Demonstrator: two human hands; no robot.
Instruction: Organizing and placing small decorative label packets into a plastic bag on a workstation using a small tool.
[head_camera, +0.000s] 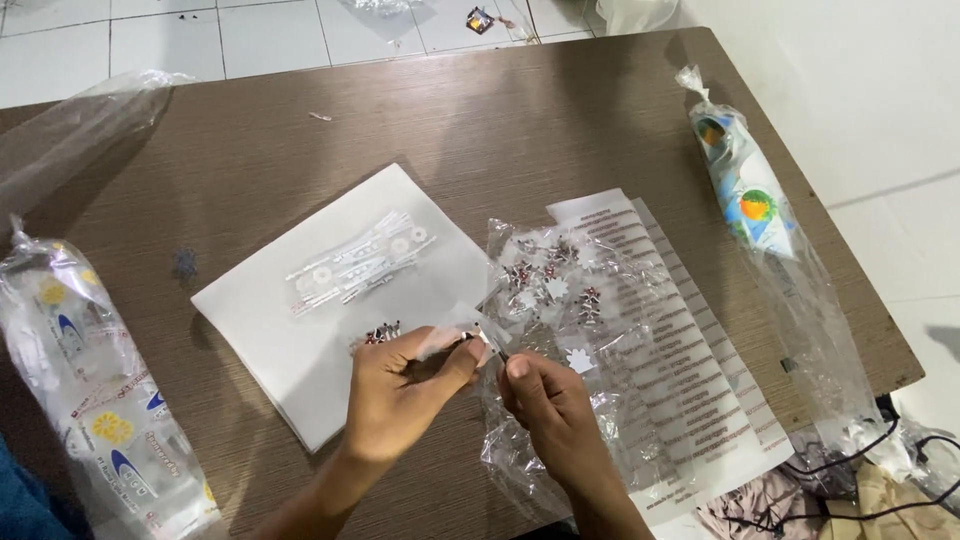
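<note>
Brown worktop (560, 110) carries white paper (270, 330) and a clear bag (570, 300). Left hand (400, 395) fingers pinch a small sleeve (455, 340); right hand (545, 405) fingers pinch its end.

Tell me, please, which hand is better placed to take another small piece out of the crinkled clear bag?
Probably the right hand: it rests on the clear bag, while the left hand is beside it over the white sheet.

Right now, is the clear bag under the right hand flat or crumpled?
Crumpled. The clear bag lies wrinkled and bunched over the printed sheets, small dark and white pieces showing inside, with the right hand resting on it.
</note>
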